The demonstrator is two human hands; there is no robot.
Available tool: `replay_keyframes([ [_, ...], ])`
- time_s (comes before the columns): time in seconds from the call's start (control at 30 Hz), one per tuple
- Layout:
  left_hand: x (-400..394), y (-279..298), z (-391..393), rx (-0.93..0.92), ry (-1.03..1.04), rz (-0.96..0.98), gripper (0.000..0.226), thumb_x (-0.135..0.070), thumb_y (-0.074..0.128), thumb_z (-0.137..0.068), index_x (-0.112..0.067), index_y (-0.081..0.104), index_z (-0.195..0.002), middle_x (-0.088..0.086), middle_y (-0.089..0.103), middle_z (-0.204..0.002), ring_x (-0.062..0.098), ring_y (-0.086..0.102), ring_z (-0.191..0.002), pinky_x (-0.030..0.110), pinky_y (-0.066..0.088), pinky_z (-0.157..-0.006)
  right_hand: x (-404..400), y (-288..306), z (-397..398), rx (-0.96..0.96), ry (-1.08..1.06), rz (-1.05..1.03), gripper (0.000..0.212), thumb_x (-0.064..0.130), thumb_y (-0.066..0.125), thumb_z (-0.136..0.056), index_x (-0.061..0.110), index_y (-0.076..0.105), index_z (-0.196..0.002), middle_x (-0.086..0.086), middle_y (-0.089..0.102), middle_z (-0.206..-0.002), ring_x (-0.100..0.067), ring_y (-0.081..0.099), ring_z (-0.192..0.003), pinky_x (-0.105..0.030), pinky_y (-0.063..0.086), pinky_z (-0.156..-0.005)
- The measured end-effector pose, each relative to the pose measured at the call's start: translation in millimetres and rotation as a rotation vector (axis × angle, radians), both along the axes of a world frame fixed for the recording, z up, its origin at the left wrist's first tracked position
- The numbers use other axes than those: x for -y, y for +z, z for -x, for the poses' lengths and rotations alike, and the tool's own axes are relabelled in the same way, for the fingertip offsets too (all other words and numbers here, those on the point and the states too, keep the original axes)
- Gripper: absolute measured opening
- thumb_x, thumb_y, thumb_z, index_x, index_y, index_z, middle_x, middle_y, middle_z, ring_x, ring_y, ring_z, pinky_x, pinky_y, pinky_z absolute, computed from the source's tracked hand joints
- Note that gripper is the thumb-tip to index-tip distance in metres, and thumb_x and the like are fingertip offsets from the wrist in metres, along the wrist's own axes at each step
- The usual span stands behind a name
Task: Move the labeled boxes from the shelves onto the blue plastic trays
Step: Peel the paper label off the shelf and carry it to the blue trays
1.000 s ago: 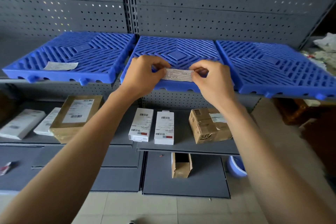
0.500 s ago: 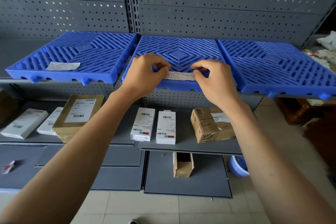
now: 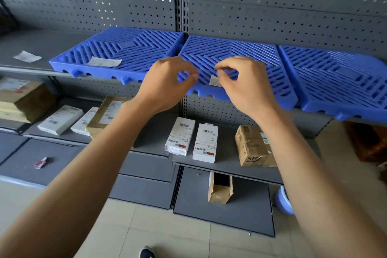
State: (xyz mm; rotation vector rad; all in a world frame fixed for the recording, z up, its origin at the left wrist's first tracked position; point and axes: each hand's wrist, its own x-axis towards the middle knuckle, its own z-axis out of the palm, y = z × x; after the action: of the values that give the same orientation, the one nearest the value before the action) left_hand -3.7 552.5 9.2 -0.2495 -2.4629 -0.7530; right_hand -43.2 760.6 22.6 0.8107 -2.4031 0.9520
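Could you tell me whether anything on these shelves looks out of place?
Two things: a loose white paper slip lies on the bare grey top shelf, off the trays, and an opened brown cardboard box on the bottom shelf lies open and apparently empty.

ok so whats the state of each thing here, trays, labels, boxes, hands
left hand: fingers curled, holding nothing visible
right hand: fingertips pinching the middle label
middle label: flat on middle tray, mostly hidden
middle tray: on top shelf, no box
left tray: holds one flat label, no box
right tray: bare
two white boxes: lying flat on lower shelf
SF carton: closed, lower shelf
small carton: open, bottom shelf
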Motion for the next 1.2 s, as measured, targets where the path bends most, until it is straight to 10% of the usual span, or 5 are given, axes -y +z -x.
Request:
replay_keyframes([
  [0.53, 207.9, 11.9, -117.2, 0.018, 0.307, 0.015, 0.017, -0.028, 0.065, -0.094, -0.026, 0.076, -0.108, -0.01, 0.072, -0.112, 0.01, 0.061, -0.106, 0.03, 0.048, -0.091, 230.4, -1.8, -50.3, 0.002, 0.214, -0.036, 0.018, 0.022, 0.065, -0.095, 0.018, 0.074, -0.11, 0.002, 0.075, -0.105, -0.019, 0.067, -0.098, -0.047, 0.053, -0.089],
  [1.2, 451.7, -7.6, -161.3, 0.12, 0.418, 0.053, 0.021, -0.031, 0.062, -0.098, -0.031, 0.072, -0.118, -0.006, 0.068, -0.122, 0.007, 0.056, -0.102, 0.028, 0.05, -0.087, 484.8, -10.4, -84.8, 0.07, 0.258, -0.079, 0.024, 0.023, 0.065, -0.094, 0.016, 0.074, -0.115, -0.001, 0.074, -0.113, -0.017, 0.066, -0.102, -0.038, 0.056, -0.088],
])
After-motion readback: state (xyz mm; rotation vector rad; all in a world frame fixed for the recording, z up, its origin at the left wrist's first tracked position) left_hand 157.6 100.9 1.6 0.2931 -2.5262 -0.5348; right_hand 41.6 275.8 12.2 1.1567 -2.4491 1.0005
